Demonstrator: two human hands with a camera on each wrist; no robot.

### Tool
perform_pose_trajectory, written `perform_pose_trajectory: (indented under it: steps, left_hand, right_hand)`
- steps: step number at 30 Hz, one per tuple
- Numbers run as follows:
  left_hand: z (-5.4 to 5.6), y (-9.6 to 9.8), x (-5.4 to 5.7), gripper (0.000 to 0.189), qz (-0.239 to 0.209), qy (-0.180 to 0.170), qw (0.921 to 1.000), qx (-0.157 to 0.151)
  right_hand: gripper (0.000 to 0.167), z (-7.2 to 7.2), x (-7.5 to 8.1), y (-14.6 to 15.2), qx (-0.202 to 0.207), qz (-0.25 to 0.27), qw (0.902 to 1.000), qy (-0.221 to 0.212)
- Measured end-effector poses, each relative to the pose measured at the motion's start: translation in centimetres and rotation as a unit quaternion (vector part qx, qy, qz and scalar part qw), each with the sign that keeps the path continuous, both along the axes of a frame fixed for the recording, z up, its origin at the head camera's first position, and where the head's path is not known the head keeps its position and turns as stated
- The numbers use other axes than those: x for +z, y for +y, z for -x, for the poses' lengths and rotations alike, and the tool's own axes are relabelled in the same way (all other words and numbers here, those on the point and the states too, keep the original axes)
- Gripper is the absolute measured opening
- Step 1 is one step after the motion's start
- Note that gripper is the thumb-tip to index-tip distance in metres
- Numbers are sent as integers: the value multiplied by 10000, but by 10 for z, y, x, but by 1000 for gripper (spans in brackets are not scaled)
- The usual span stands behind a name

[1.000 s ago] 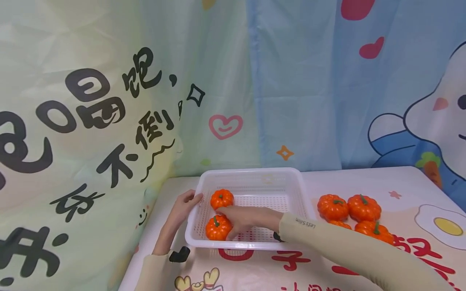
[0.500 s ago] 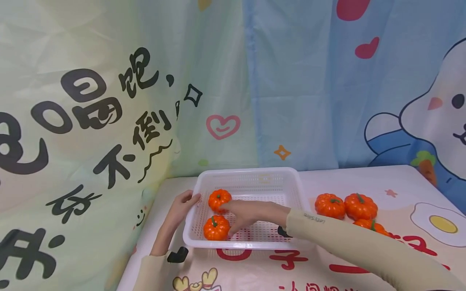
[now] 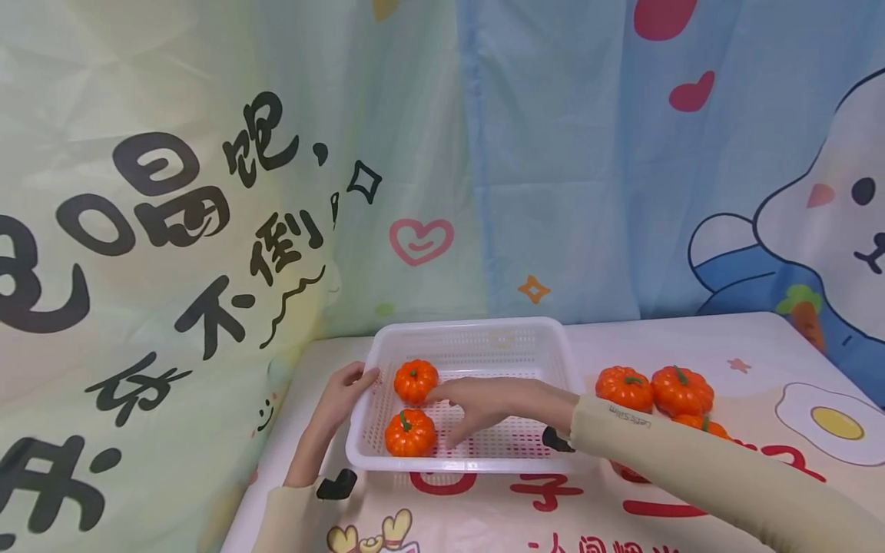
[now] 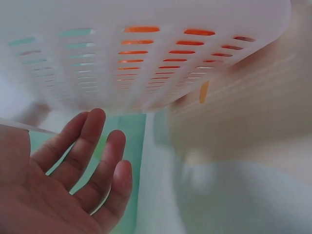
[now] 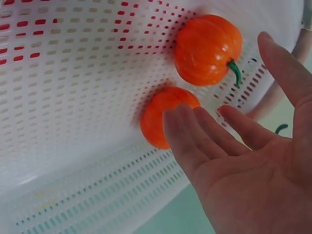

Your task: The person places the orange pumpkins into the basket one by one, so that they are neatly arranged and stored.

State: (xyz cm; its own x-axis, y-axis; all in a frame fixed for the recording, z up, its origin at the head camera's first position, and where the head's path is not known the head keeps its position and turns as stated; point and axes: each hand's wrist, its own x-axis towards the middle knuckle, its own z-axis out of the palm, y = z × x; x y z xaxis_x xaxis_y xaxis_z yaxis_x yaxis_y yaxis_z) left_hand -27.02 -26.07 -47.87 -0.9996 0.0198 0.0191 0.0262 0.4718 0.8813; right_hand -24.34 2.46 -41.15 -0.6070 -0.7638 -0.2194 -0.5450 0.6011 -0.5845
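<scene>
Right grip (image 3: 477, 403) hangs over the basket (image 3: 484, 465), thumb and fingers apart with nothing held between them. Its fingertips sit just beside the far pumpkin (image 3: 416, 382), which lies toward ten o'clock from them in the head view; whether they touch it cannot be told. Toward eight o'clock from the same grip, just past the thumb tip, is the near pumpkin (image 3: 410, 433). Both lie at the basket's nine o'clock end, its long axis running from nine to three; the pumpkins themselves are round and squat, with no clear long axis.

Left grip (image 3: 346, 395) is at the basket's nine o'clock rim, thumb over the edge and fingers loose along the outer wall. From there the far pumpkin lies at three o'clock and the near one at four, yet the right grip is nearer to both.

Counted: one basket, two pumpkins inside it, and four desk pumpkins (image 3: 683, 390) showing on the desk (image 3: 691, 338) toward the basket's three o'clock, some partly behind the right sleeve (image 3: 691, 465), which may hide more.
</scene>
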Motion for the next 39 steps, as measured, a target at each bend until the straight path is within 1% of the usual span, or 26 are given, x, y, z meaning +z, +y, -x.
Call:
perform_pose_trajectory:
  steps: [7, 13, 18, 24, 32, 37, 39]
  left_hand:
    - [-1, 1, 2, 34, 46, -16, 10000, 26]
    - [0, 2, 3, 31, 127, -25, 9999, 95]
    - [0, 2, 3, 31, 145, -37, 9999, 54]
    - [0, 1, 2, 33, 152, -38, 9999, 33]
    - [-1, 1, 2, 35, 173, -17, 9998, 47]
    - [-1, 2, 2, 35, 88, -44, 9999, 63]
    - [-1, 2, 2, 34, 47, -36, 10000, 67]
  right_hand:
    - [68, -2, 10, 15, -260, 6, 9996, -131]
    - [75, 0, 16, 32, -497, -34, 9985, -206]
    - [78, 4, 18, 46, -635, 206, 9973, -317]
    - [78, 4, 22, 57, -756, 405, 9960, -259]
    - [78, 4, 22, 69, -703, 755, 9938, -421]
    - [79, 2, 24, 76, -720, 926, 9924, -385]
    - [79, 1, 24, 79, -793, 962, 9916, -349]
